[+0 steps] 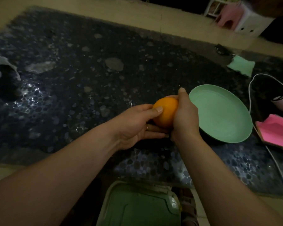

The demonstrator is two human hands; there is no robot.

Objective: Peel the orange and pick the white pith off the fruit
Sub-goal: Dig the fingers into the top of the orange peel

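**Operator:** Where is the fruit, and how am I holding it?

**Guide:** The round, smooth-skinned orange (165,110) is just right of the frame's centre, held between your hands over the dark pebble-patterned table (72,79). Your left hand (134,126) cradles it from beneath and from the left, fingers curled under and the thumb pressed flat on its near face. Your right hand (185,116) wraps its right side, with one digit standing up at the top of the fruit. I cannot tell whether a nail has bitten into the skin.

**Operator:** Which step is this?

**Guide:** The very start, by my reading. All the peel that shows is unbroken and no white pith is exposed. The shallow mint-green plate (219,115), right of your hands, holds no scraps.

**Operator:** What does the next move ask of me?

**Guide:** Likely a first tear. Dig a right nail in near the top while your left hand steadies the fruit against the push, then lift a flap rather than gouge the flesh. The skin looks tight and glossy, so expect a slip or a squirt of juice. The green, pale-rimmed container (137,206) at the bottom centre of the frame seems a fit place for peel.
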